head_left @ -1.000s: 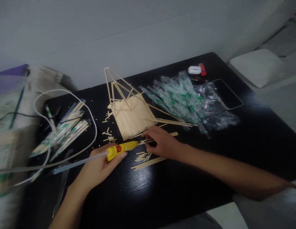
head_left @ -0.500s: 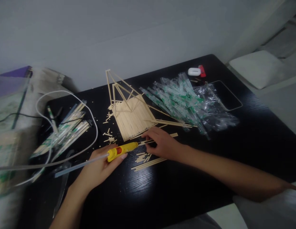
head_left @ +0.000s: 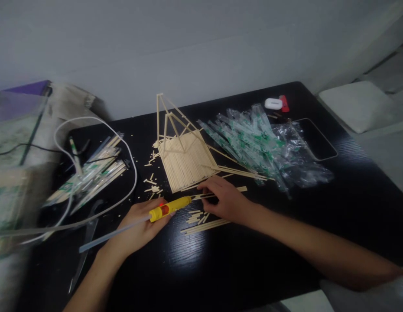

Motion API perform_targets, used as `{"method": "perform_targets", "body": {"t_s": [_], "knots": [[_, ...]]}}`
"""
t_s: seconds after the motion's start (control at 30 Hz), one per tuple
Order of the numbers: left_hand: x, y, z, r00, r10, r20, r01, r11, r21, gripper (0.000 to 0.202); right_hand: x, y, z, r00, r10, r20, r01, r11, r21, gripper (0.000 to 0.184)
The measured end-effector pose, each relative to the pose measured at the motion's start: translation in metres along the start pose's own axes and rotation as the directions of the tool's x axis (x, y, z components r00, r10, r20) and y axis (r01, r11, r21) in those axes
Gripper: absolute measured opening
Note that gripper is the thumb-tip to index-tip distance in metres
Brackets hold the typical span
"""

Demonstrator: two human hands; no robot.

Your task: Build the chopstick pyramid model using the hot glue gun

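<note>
My left hand (head_left: pixel 139 227) is wrapped around a yellow hot glue gun (head_left: pixel 170 207), with a long translucent glue stick (head_left: pixel 113 235) jutting from its back end. The gun's nozzle points right, close to the fingertips of my right hand (head_left: pixel 225 197). That hand is closed in a pinch on thin wooden sticks (head_left: pixel 242 189), whose far ends show past my knuckles. Just beyond both hands lies a flat panel of wooden sticks (head_left: pixel 185 162) with an upright stick frame (head_left: pixel 170 117) rising from it. Short cut pieces (head_left: pixel 196 216) and longer sticks (head_left: pixel 204 226) lie below my right hand.
Empty clear-and-green wrappers (head_left: pixel 250 138) are heaped on the right, beside a dark rectangular object (head_left: pixel 315 138). A white case (head_left: pixel 273 103) and a red item (head_left: pixel 284 103) sit at the back. Wrapped sticks (head_left: pixel 97 173) and a looping white cable (head_left: pixel 134 173) occupy the left.
The view has shifted slightly, so most things appear a little further right and lower. Both hands keep nearly the same pose, the glue gun's nozzle still beside the right fingertips.
</note>
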State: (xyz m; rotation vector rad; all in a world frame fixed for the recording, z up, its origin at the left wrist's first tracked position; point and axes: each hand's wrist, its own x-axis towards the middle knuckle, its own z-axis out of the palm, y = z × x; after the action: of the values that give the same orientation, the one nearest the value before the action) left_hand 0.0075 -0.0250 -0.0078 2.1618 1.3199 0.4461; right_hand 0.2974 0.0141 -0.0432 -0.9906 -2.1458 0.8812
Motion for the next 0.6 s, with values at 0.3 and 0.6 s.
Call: {"method": "perform_targets", "body": {"t_s": [0.3,0.6], "knots": [[-0.006,-0.009,-0.004,0.993,0.09,-0.082,-0.09,0.996,0.001,0.01,0.0,-0.001,0.0,1.0,0.002,0.002,-0.002,1.0,-0.006,0.024],[-0.007,-0.014,-0.007,0.987,0.079,-0.14,-0.076,0.997,0.028,0.018,-0.001,0.003,0.001,0.999,-0.029,-0.015,0.03,1.0,0.002,0.024]]}}
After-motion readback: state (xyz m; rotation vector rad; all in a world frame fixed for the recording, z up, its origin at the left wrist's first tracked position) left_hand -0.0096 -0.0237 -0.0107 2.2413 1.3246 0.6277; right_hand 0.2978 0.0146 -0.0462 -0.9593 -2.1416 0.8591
